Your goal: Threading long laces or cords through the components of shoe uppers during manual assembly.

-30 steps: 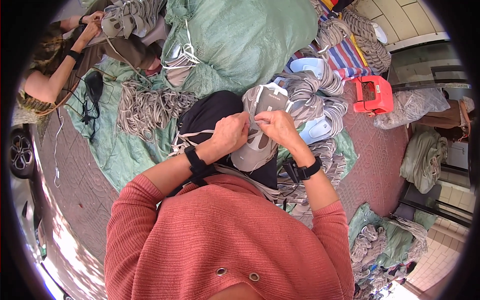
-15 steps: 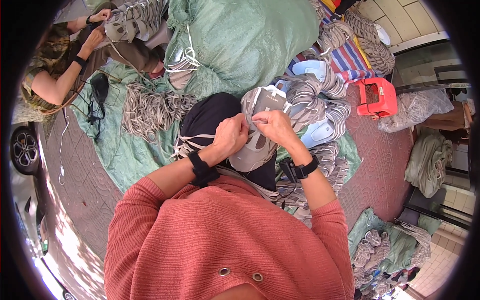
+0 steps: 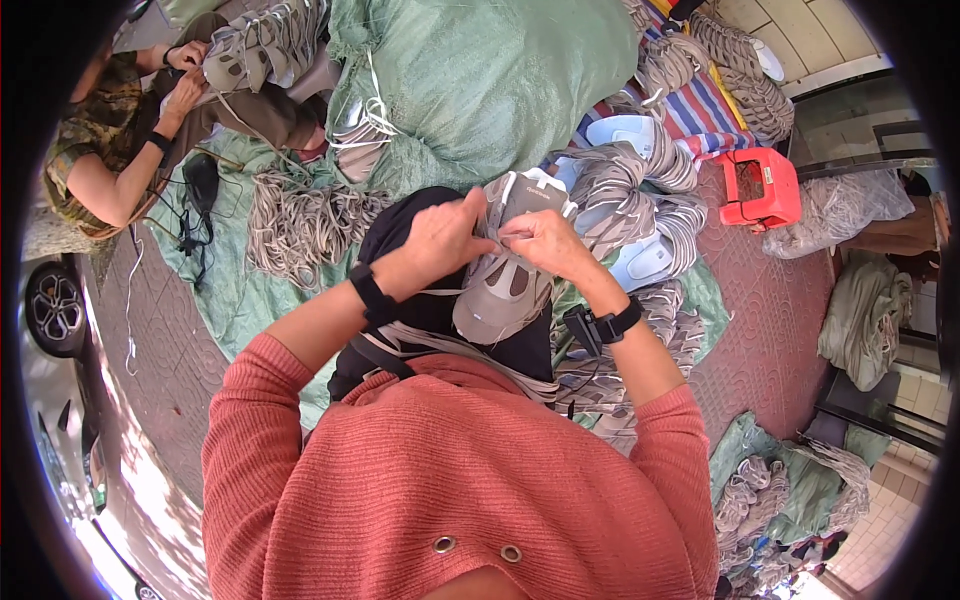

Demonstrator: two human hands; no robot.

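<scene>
One grey shoe (image 3: 512, 284) lay on the lap, worked from both sides

The grey shoe rested on the dark trousers (image 3: 393, 225) near the inner edge of the left thigh, its rounded toe turned toward the wearer and its heel end pointing away. Close fingertip work along the front opening, just below the tongue, looked to be the step in hand; whether a lace ran there was too small to tell.

At the shoe's left side was the left hand (image 3: 440, 240), its thumb and forefinger apart, the thumb tip at the upper and the forefinger beside the ankle end; the other fingers were hidden. From the right came the right hand (image 3: 548, 245), fingertips drawn together over the middle of the opening, though what they pinched, if anything, could not be told. The two thumbs were just beside each other, with the toe nearer the body than either hand.

As a judgement, the next move called for a precise pinch from the right and a steadying touch from the left, since the shoe seemed to have only the lap beneath it.

Toward the upper left edge of the green sheet (image 3: 225, 315) lay a heap of pale cords (image 3: 300, 225); near its right edge sat stacked shoes (image 3: 620, 205).
</scene>
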